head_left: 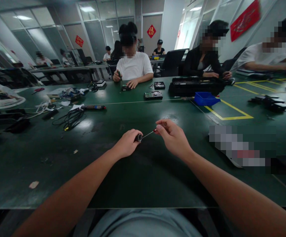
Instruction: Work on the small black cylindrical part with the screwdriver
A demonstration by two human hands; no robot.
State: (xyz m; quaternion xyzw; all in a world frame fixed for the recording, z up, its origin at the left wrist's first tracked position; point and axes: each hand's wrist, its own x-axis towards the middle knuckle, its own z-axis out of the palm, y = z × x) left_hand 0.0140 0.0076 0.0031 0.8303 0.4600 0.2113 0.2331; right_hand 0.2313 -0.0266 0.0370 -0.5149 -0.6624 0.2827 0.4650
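Observation:
Low over the middle of the green table (pixel 103 184), my left hand (pixel 126 144) is closed around a short black cylinder (pixel 138 137), whose round, pale-rimmed end faces right. My right hand (pixel 171 135) pinches the dark reddish end of a thin metal rod (pixel 148 134). The rod slants down to the left, and its far tip reaches the cylinder's round end; whether it enters or only touches cannot be made out. The fingers hide most of the rod's reddish end, so its kind is unclear.
A black cable (pixel 72 118) and a pen-shaped tool (pixel 93 107) lie at left. Ahead are opened hard drives (pixel 153 95), a long black housing (pixel 197 86) and a blue bin (pixel 206 98). A blurred-out pale package (pixel 239 148) lies right. Across the table sits a co-worker (pixel 134 65).

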